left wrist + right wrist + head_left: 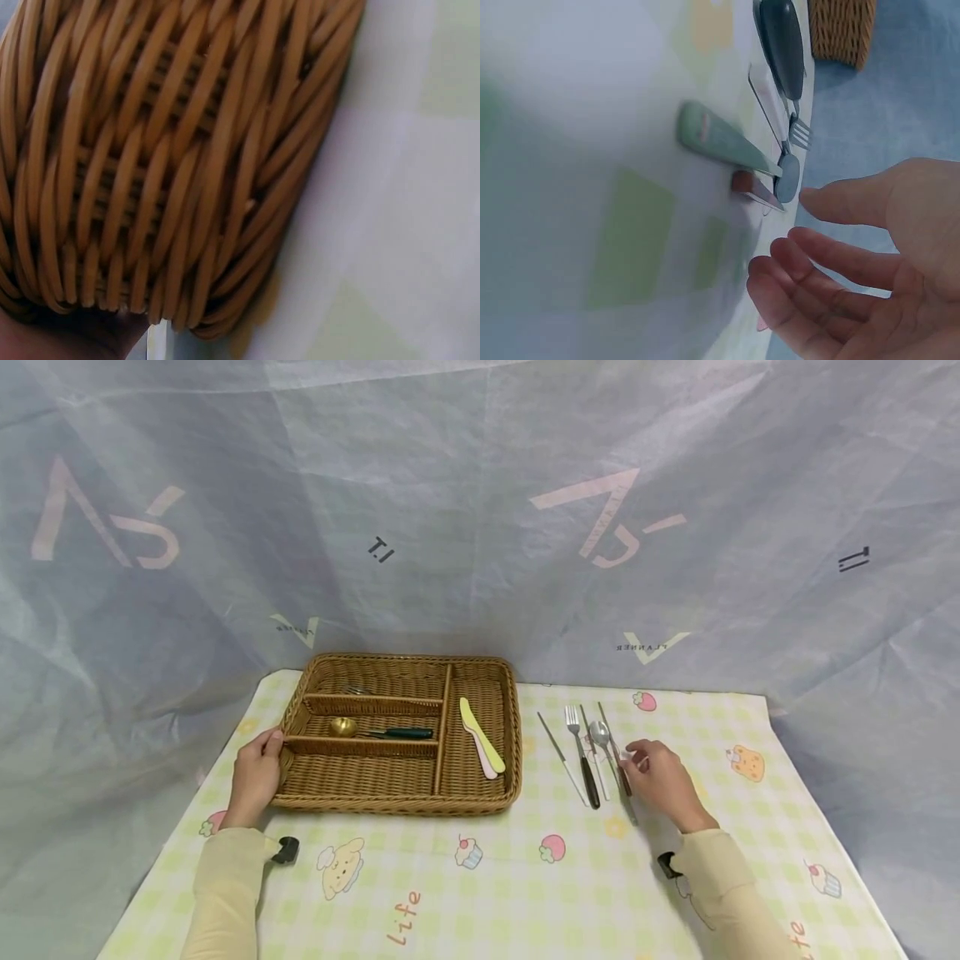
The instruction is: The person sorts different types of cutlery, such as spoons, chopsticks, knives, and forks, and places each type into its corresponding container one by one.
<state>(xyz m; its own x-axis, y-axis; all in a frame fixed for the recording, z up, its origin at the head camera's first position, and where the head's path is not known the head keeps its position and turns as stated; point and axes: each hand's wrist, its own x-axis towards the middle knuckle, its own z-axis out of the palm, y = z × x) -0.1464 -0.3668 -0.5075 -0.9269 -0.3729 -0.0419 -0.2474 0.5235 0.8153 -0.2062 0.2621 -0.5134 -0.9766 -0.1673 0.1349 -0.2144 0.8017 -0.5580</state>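
Left hand (pixel 255 777) steadies the wicker basket (pixel 480 797); right hand (pixel 660 781) hovers at the cutlery.
Left fingers curl on the rim; right fingers (pixel 817 259) spread, holding nothing, beside the spoon (pixel 602 737).

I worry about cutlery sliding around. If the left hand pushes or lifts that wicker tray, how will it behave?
The wicker tray looks stiff and probably light, so it should slide on the tablecloth rather than tip. Its low, broad shape supports that. The left hand holds one end only, so lifting there may tilt it and shift the spoon inside.
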